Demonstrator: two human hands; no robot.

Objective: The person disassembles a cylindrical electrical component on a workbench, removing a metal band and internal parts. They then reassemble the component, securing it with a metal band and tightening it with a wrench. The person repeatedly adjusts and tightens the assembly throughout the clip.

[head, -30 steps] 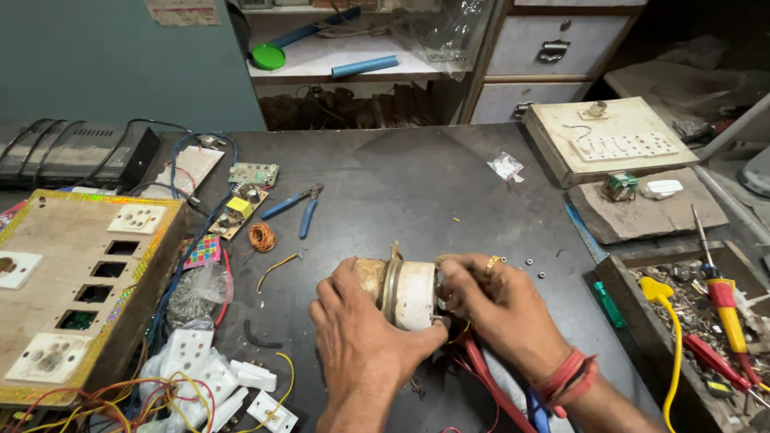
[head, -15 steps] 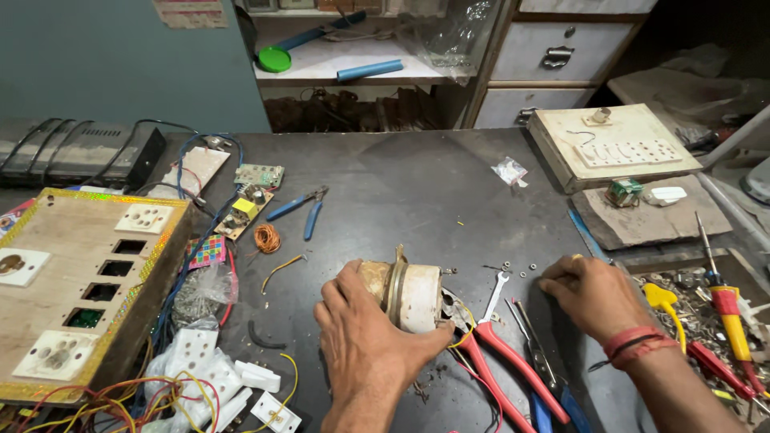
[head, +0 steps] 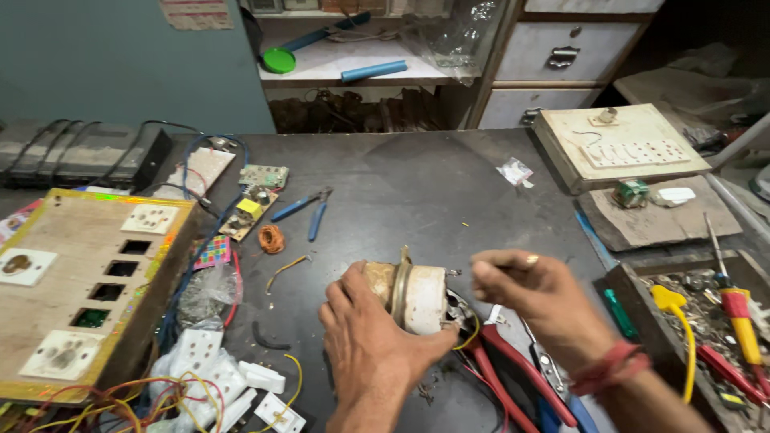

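My left hand (head: pixel 370 346) grips a small cylindrical motor (head: pixel 419 295), cream-coloured with a rusty metal flange, lying on its side on the dark table (head: pixel 417 184). My right hand (head: pixel 536 290) hovers just right of the motor's end. Its fingers are pinched together, and I cannot see anything between them. It wears a ring and has red thread round the wrist. Red-handled pliers (head: pixel 507 354) lie on the table under my right hand, beside the motor.
Blue-handled pliers (head: pixel 309 210), a copper wire coil (head: pixel 271 238) and a circuit board (head: pixel 253 200) lie to the left. A wooden switchboard (head: pixel 72 273) and white sockets (head: pixel 208 373) with wires fill the left edge. A tray of screwdrivers (head: pixel 722 321) sits at the right.
My right hand left the motor, reached right across the table, and has now come back to the motor's end with its fingers pinched. My left hand kept hold of the motor.
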